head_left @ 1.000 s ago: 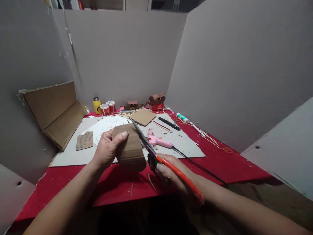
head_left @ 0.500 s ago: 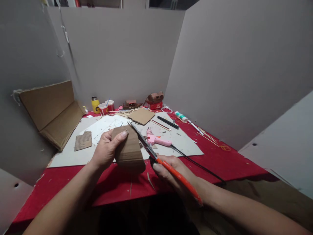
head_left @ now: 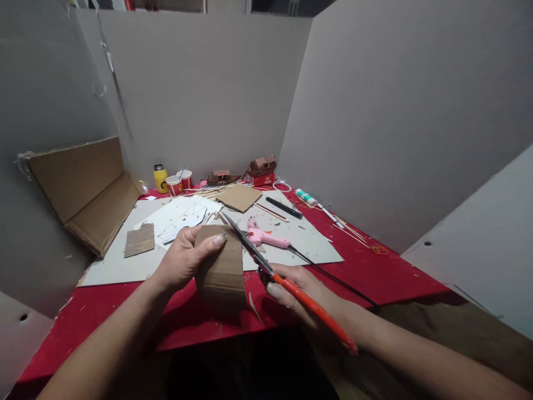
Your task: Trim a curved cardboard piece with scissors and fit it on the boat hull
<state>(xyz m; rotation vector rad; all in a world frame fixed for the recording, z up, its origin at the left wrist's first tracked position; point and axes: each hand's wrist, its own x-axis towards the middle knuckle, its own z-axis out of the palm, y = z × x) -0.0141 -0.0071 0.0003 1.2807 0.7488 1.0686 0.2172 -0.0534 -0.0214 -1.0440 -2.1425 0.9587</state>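
Observation:
A brown piece of cardboard (head_left: pixel 220 272) is gripped in my left hand (head_left: pixel 185 253), thumb flat on its face near the top edge. It hangs over the front of the table, bent along a crease. My right hand (head_left: pixel 297 294) is closed around the scissors (head_left: pixel 308 303), which have orange handles and dark metal blades. The blades point up and to the left, alongside the cardboard's right edge; whether they touch it I cannot tell. Just beyond the blades a pink glue gun (head_left: pixel 266 236) lies on the pale board (head_left: pixel 310 250).
Paper sheets with drawn lines (head_left: pixel 187 216), a corrugated scrap (head_left: pixel 139 240) and a flat cardboard square (head_left: pixel 239 196) lie on the board. Behind stand a yellow bottle (head_left: pixel 160 179), paper cups (head_left: pixel 174 186) and model boats (head_left: pixel 262 165). Folded cardboard (head_left: pixel 89 194) leans at left. A black cable (head_left: pixel 333 280) runs right.
The cardboard has turned slightly and sits a little lower, with my left thumb moved right. The scissors have shifted slightly down and right, away from its upper corner.

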